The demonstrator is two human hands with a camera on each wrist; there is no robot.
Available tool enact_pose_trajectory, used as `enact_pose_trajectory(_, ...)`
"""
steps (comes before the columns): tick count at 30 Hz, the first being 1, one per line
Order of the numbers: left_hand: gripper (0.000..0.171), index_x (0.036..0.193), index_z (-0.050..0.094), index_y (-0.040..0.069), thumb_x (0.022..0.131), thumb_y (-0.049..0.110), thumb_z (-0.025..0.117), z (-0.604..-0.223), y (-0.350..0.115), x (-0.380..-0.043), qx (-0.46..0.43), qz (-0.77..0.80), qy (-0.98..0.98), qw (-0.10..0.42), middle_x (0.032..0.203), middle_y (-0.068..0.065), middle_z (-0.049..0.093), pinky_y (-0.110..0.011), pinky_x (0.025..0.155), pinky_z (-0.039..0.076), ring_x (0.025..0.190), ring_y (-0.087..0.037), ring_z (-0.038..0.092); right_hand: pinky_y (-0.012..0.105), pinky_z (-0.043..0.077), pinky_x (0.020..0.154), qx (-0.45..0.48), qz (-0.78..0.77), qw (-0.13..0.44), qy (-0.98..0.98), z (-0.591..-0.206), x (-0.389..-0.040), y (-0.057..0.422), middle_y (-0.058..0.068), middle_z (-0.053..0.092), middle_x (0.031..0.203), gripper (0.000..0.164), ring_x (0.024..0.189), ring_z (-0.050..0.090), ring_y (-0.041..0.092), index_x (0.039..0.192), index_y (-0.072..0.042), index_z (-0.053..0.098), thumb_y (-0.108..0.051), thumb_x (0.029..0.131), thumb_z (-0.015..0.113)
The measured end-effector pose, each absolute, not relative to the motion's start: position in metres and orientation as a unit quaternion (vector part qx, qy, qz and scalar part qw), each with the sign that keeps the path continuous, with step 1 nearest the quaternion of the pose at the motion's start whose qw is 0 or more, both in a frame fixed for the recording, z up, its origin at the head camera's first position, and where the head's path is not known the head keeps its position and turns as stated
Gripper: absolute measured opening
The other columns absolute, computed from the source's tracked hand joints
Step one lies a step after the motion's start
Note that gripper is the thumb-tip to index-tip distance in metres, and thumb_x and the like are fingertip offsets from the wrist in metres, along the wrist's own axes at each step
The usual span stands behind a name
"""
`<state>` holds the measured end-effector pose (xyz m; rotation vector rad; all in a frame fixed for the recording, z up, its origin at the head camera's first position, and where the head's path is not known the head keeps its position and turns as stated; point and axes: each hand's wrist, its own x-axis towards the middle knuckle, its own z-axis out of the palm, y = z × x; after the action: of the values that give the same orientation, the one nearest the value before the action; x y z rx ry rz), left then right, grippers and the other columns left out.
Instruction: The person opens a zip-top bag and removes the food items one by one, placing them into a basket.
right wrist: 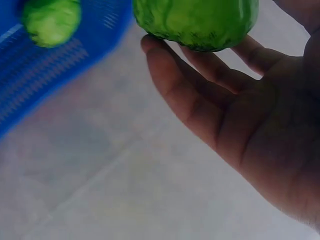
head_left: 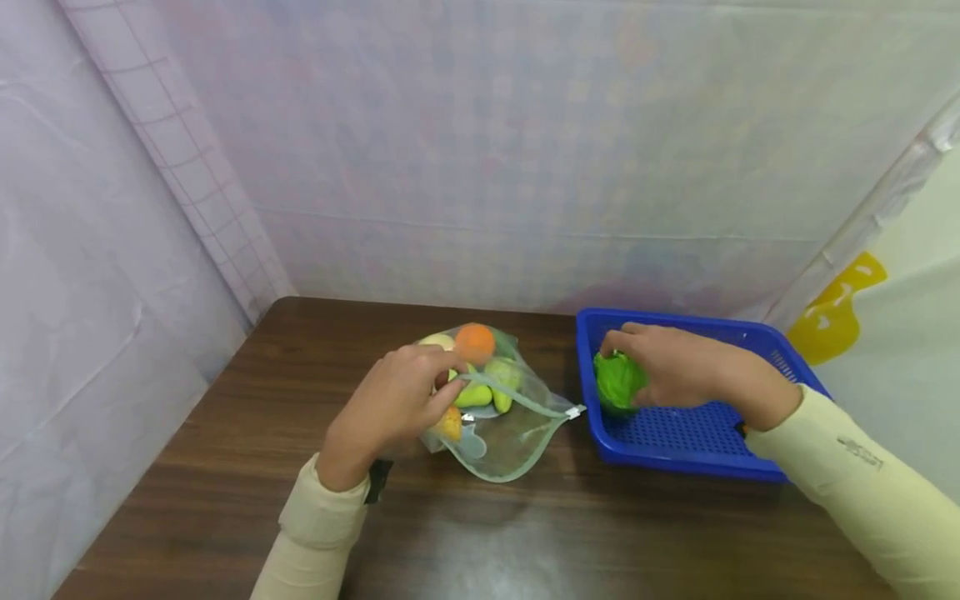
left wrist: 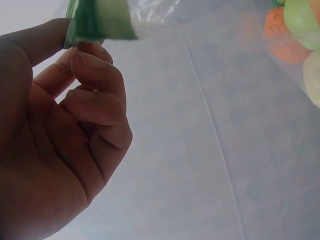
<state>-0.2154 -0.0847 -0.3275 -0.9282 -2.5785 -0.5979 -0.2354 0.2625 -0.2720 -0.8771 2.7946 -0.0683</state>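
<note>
A clear zip bag point(head_left: 517, 442) with a pale green rim lies on the table, its mouth spread wide. Inside are an orange point(head_left: 475, 342), green pear-like pieces point(head_left: 504, 375) and a yellow-orange piece point(head_left: 450, 423). My left hand point(head_left: 397, 396) pinches the bag's rim between thumb and fingertip; the left wrist view shows the green zip strip point(left wrist: 102, 20) at the fingertips. Over the blue basket point(head_left: 690, 467), my right hand point(head_left: 678, 362) grips a leafy green cabbage-like vegetable point(head_left: 618, 381), fingers and thumb on opposite sides. In the right wrist view that vegetable point(right wrist: 197, 22) is cut off above.
The basket stands right of the bag, close to its white slider point(head_left: 574, 412). Another green piece point(right wrist: 52, 22) shows near the basket in the right wrist view. A patterned curtain point(head_left: 525, 167) hangs behind the dark wooden table point(head_left: 225, 483). A yellow shape point(head_left: 832, 321) is at the right.
</note>
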Motion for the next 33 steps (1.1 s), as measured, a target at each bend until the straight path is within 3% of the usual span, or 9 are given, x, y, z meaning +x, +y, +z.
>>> enact_pose_trajectory(8,0.007,0.095,0.076,0.016,0.092,0.018,0.07,-0.328,-0.083,-0.216,-0.329,-0.205,-0.906,0.168,0.07,0.01,0.055,-0.023,0.055,0.041,0.063,-0.005,0.047,0.037,0.05,0.073,-0.289,0.014,0.183,0.94,-0.308,-0.246,0.268,0.003,0.059,0.1,0.054,0.084,0.052,0.018,0.118,-0.01,0.06,-0.011,0.069,0.083)
enact_pose_trajectory(15,0.007,0.095,0.077,0.016,0.092,0.017,0.07,-0.329,-0.083,-0.217,-0.33,-0.207,-0.905,0.17,0.07,0.01,0.054,-0.022,0.053,0.041,0.062,-0.005,0.047,0.033,0.044,0.065,-0.282,0.013,0.202,0.938,-0.32,-0.248,0.269,0.0,0.053,0.087,0.045,0.075,0.048,0.018,0.106,-0.014,0.059,-0.008,0.066,0.079)
enact_pose_trajectory(20,0.006,0.093,0.076,0.016,0.091,0.016,0.071,-0.329,-0.083,-0.217,-0.332,-0.207,-0.903,0.178,0.07,0.009,0.053,-0.023,0.054,0.04,0.063,-0.005,0.046,0.032,0.046,0.067,-0.289,0.003,0.21,0.934,-0.331,-0.252,0.268,-0.002,0.053,0.083,0.04,0.074,0.048,0.016,0.1,-0.015,0.06,-0.002,0.065,0.074)
enact_pose_trajectory(23,0.006,0.094,0.076,0.016,0.091,0.017,0.071,-0.328,-0.084,-0.216,-0.333,-0.207,-0.903,0.177,0.07,0.009,0.053,-0.023,0.054,0.04,0.063,-0.005,0.046,0.036,0.051,0.073,-0.298,0.017,0.208,0.931,-0.337,-0.254,0.264,-0.001,0.056,0.086,0.042,0.077,0.051,0.017,0.108,-0.01,0.062,-0.003,0.067,0.072)
enact_pose_trajectory(28,0.007,0.096,0.076,0.015,0.092,0.018,0.071,-0.327,-0.085,-0.215,-0.332,-0.21,-0.904,0.169,0.07,0.009,0.053,-0.022,0.052,0.039,0.061,-0.005,0.045,0.045,0.054,0.089,-0.288,0.043,0.216,0.932,-0.34,-0.256,0.259,0.003,0.063,0.097,0.063,0.086,0.055,0.019,0.131,0.003,0.057,-0.008,0.072,0.074)
enact_pose_trajectory(33,0.007,0.096,0.076,0.015,0.092,0.018,0.071,-0.328,-0.085,-0.216,-0.33,-0.212,-0.904,0.17,0.07,0.009,0.053,-0.022,0.052,0.039,0.061,-0.005,0.045,0.045,0.054,0.088,-0.283,0.043,0.219,0.933,-0.342,-0.257,0.258,0.003,0.062,0.097,0.061,0.086,0.056,0.019,0.128,0.003,0.058,-0.01,0.072,0.076)
